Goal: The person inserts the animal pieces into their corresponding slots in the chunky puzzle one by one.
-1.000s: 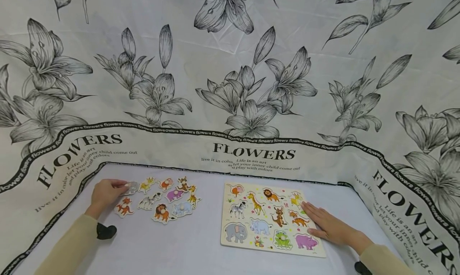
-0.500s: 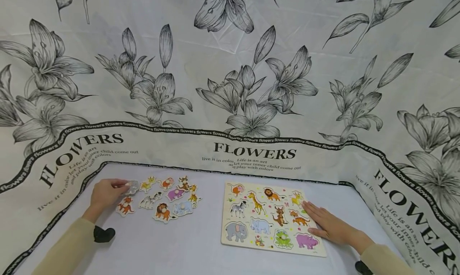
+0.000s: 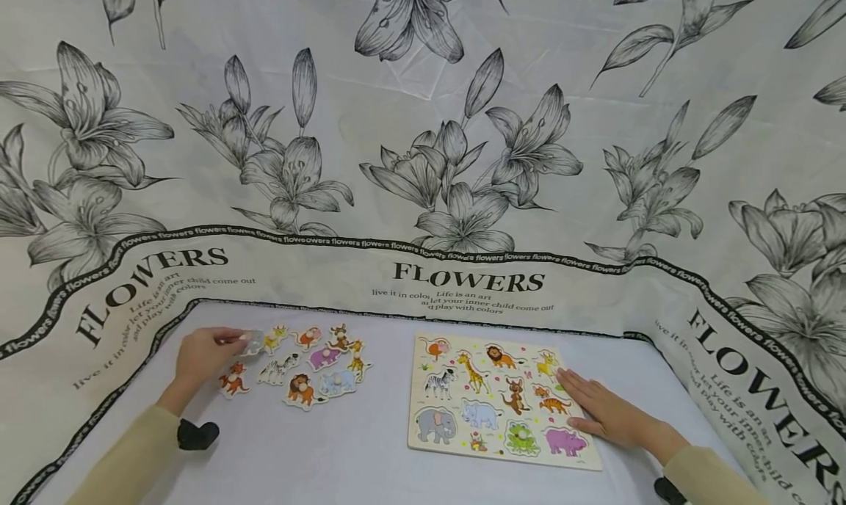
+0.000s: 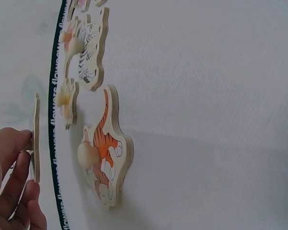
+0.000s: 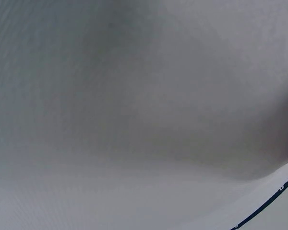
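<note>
My left hand pinches a grey puzzle piece by its knob, thumb against fingers. The left wrist view has this piece edge-on, lifted off the cloth, its picture mostly turned from sight. Close to that hand lies a tiger piece with a round knob. To its right are a zebra piece and a yellow animal piece. My right hand rests with straight fingers on the right edge of a wooden animal puzzle board. A frog piece with a knob sits in the board.
More loose pieces lie left of the board, among them a lion, a purple hippo, a blue rhino and a giraffe. A flower-printed curtain hangs behind the white cloth. The right wrist view is mostly blurred pale surface.
My left hand has moved slightly right with the grey piece, which now looks tilted and raised beside the yellow animal piece. The right hand and the board stay put.
</note>
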A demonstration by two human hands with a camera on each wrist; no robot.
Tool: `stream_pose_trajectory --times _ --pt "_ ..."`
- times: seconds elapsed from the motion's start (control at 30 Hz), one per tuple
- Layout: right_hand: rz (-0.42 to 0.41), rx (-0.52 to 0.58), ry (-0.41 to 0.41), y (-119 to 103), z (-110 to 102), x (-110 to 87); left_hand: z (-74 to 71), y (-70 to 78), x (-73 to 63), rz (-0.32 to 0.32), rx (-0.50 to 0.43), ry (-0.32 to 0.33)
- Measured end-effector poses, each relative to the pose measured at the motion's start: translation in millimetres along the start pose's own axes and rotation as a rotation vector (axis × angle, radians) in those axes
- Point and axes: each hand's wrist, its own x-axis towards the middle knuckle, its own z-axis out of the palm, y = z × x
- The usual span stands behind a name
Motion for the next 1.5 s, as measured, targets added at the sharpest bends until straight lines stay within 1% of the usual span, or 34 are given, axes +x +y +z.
stream_pose_trajectory --times 0.3,0.47,0.57,0.7,0.93,1.03,1.17,1.3,1.43,1.5 --pt "0.013 -0.002 -0.009 -1 -1 -1.0 0.0 9.2 -2.2 0.004 -0.018 -0.007" --pt "0.038 0.031 -0.036 -2 -2 -1.1 1.7 12.8 -6.1 0.047 -0.02 0.011" --pt "0.06 0.054 -0.052 -1 -2 -0.7 2.8 14.5 -8.4 0.083 -0.021 0.016" --pt "0.07 0.062 -0.054 0 0 -0.4 5.7 16.9 -10.3 0.104 -0.017 0.017" --pt "0.07 0.069 -0.057 -1 0 -0.8 12.7 25.2 -15.3 0.108 -0.023 0.039" --pt "0.067 0.071 -0.052 -1 0 -1.0 14.3 28.8 -17.7 0.106 -0.027 0.036" --pt "0.055 0.066 -0.042 -2 -1 -1.2 16.8 33.9 -20.0 0.108 -0.036 0.014" --pt "0.048 0.06 -0.036 -3 -1 -0.8 21.5 38.4 -21.8 0.131 -0.055 0.019" --pt "0.069 0.073 -0.042 -3 0 0.3 26.5 42.0 -23.1 0.15 -0.075 0.023" --pt "0.083 0.078 -0.053 -2 0 0.9 28.7 43.6 -24.0 0.149 -0.086 0.015"
